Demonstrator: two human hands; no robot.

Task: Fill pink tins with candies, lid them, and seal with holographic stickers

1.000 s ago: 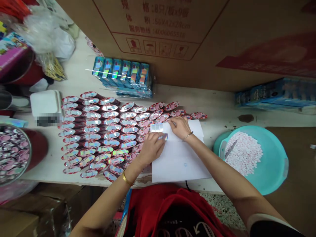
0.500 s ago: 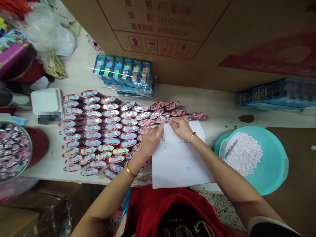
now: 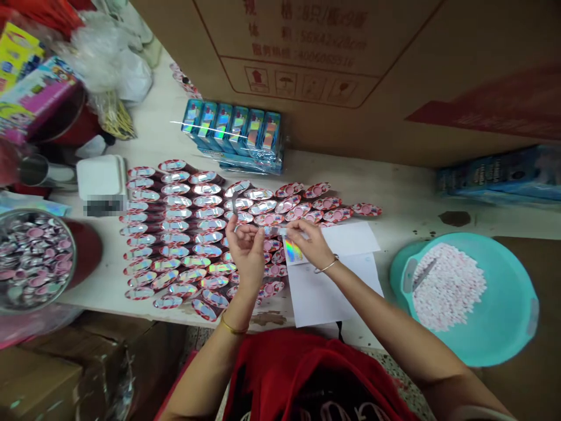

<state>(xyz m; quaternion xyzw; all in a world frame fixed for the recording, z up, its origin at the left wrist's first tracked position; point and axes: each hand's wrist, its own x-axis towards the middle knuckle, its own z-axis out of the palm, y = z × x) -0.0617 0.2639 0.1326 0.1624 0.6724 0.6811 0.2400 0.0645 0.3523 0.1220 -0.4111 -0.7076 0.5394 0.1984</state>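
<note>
Between my hands stretches a small shiny, see-through strip (image 3: 275,231). My right hand (image 3: 312,244) pinches its right end, thumb and forefinger together. At the other end my left hand (image 3: 246,251) has its thumb against the strip and its fingers curled; a greyish sliver stands at its raised forefinger tip. Under my right hand lies a rainbow-shiny sticker piece (image 3: 294,252) on white paper sheets (image 3: 333,292). Around and beyond my left hand stand rows of oval red-rimmed containers (image 3: 209,200), many with silvery tops. Those farther right show pink round tops (image 3: 328,203).
A turquoise basin (image 3: 511,304) with small white-pink pieces stands right. At left are a metal pot (image 3: 74,251) of small pink and silvery pieces and a white device (image 3: 100,175). Wrapped blue boxes (image 3: 232,131) sit before a large carton (image 3: 324,52).
My left hand has turned, its fingers now curled upward, and moved left off the paper. A shiny strip now spans both hands. The paper has shifted, and the whole view has swung slightly.
</note>
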